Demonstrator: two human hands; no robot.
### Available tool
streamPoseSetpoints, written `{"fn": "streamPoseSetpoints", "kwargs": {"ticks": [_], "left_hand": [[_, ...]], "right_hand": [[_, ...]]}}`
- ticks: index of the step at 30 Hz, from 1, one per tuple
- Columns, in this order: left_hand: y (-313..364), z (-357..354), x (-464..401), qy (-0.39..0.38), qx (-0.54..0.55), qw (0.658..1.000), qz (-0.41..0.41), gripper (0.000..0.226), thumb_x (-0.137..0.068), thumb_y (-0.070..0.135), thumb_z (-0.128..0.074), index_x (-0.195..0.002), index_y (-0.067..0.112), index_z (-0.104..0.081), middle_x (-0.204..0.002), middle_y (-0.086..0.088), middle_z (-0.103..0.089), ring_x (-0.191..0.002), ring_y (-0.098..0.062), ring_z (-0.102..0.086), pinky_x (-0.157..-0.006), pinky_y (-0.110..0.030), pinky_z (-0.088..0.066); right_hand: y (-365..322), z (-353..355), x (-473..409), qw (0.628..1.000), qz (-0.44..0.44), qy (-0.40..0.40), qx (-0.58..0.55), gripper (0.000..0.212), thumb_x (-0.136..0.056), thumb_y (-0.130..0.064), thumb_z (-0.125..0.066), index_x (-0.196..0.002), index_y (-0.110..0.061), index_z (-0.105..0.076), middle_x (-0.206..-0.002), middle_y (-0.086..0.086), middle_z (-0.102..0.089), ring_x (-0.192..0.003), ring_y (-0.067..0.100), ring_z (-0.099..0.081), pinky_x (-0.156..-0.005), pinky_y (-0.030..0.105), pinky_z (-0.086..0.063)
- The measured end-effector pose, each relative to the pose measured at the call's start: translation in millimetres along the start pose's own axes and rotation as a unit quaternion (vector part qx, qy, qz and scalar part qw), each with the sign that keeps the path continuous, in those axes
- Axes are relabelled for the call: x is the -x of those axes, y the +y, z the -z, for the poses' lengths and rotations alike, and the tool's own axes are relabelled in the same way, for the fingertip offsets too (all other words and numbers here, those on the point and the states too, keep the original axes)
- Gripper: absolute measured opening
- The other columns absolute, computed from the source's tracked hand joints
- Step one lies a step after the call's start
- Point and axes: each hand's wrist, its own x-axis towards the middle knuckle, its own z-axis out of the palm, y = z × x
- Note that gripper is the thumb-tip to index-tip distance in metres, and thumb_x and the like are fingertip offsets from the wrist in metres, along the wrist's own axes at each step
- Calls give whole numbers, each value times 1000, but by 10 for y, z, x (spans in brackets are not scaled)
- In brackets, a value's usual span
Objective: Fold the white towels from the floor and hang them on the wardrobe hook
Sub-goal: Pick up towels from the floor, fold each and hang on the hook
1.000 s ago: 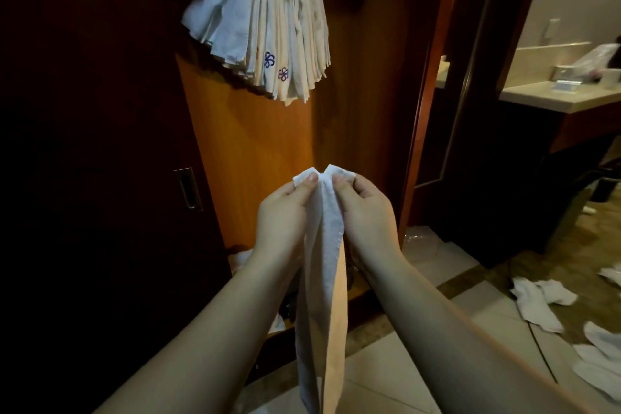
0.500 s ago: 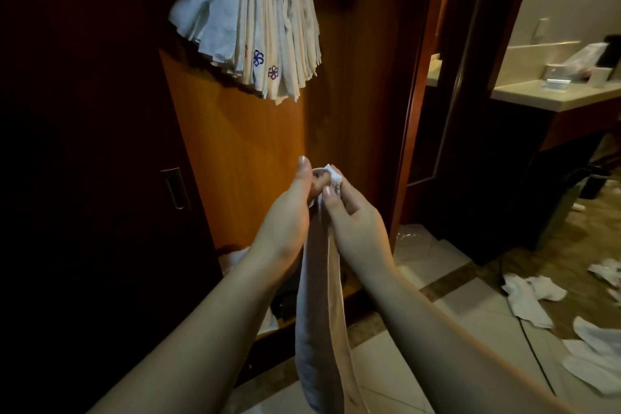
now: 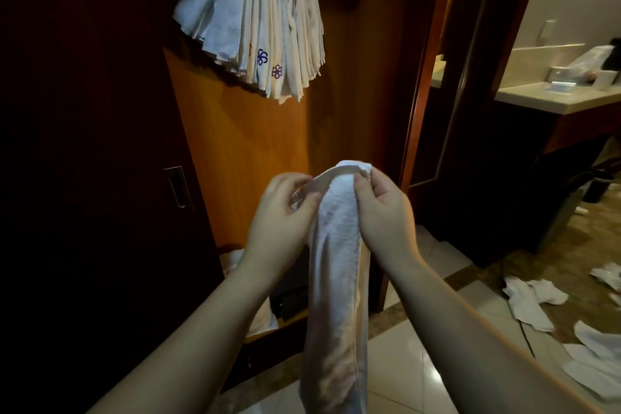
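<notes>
Spread apart since a moment ago, the left hand (image 3: pixel 285 212) and right hand (image 3: pixel 379 208) each pinch the top fold of a white towel (image 3: pixel 336 279), hanging limp below the towel stack (image 3: pixel 258 20) on the wardrobe hook; soft and light, it is best gripped at the fold.

Looks like a hotel rm, entry area w/ a built-in wood wardrobe (image 3: pixel 235 161), sliding door w/ recessed handle (image 3: pixel 177 186). A stack of matching towels (image 3: pixel 255 20) w/ small embroidered logos hangs inside. Polished tile floor (image 3: pixel 420 363) w/ a dark border strip. To the right, a vanity table (image 3: pixel 551 99) in pale stone holds toiletries, bathrm-style.
</notes>
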Motion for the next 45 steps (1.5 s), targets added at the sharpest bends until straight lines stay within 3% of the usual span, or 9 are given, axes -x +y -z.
{"fn": "streamPoseSetpoints", "kwargs": {"ticks": [3,8,12,19,26,32,37,42,45], "left_hand": [[-215,11,-45,-27,-106,994,-15,46,-92,40,-66,-134,35,-51,-119,25,-39,-120,1,-36,-88,-16,-35],[-481,181,-155,-174,-234,957,-17,8,-91,46,-64,-88,39,-60,-101,28,-41,-111,-9,-36,-82,-26,-33],[-536,431,-282,-233,-345,908,-39,9,-90,53,-61,-92,48,-55,-100,20,-41,-109,-10,-30,-89,-32,-28],[-202,866,-432,-142,-317,925,-156,14,-89,37,-68,-97,38,-57,-91,17,-48,-97,-12,-46,-93,-37,-36],[-49,815,-530,-99,-317,940,-78,59,-88,33,-73,-139,27,-44,-85,23,-44,-75,8,-47,-59,-11,-36],[16,766,-638,-160,-393,905,-12,50,-90,24,-69,-137,23,-52,-94,11,-56,-77,-5,-51,-58,-20,-40],[22,700,-673,-198,-470,860,-24,10,-89,25,-64,-99,25,-65,-97,6,-52,-85,-14,-51,-64,-30,-44],[-95,768,-693,-248,-326,912,-10,10,-89,30,-67,-85,29,-58,-94,10,-54,-81,-11,-56,-63,-25,-45],[-16,861,-642,-198,32,979,21,16,-87,22,-71,-77,21,-59,-74,8,-62,-66,-10,-58,-59,-23,-47]], "right_hand": [[-23,45,-74,1000,2,9,14,26,-105,-34,-45,-101,-42,-69,-92,-20,-71,-86,-1,-67,-65,8,-48],[21,184,-174,999,2,-2,38,25,-103,-37,-44,-98,-44,-68,-91,-21,-70,-84,-2,-66,-63,6,-45],[119,318,-247,997,1,15,70,24,-104,-37,-43,-93,-44,-64,-84,-17,-67,-75,-1,-62,-60,6,-44],[338,595,-267,989,-21,-19,142,23,-98,-43,-39,-96,-45,-61,-91,-20,-65,-79,-1,-61,-63,30,-44],[303,647,-288,993,-21,-33,114,24,-96,-43,-39,-95,-48,-63,-92,-20,-65,-82,-1,-61,-68,29,-42],[287,559,-266,991,-6,-64,120,23,-95,-41,-38,-96,-44,-61,-92,-25,-63,-85,-5,-60,-66,22,-40],[297,529,-274,990,2,-70,124,24,-96,-38,-36,-92,-38,-60,-92,-30,-62,-88,-7,-59,-67,19,-39],[313,589,-311,993,-3,-42,112,25,-97,-36,-39,-90,-44,-62,-89,-25,-64,-83,-4,-60,-66,14,-42],[209,609,-376,998,-22,-2,52,25,-97,-38,-42,-94,-41,-67,-90,-15,-68,-82,1,-63,-76,32,-51]]}}
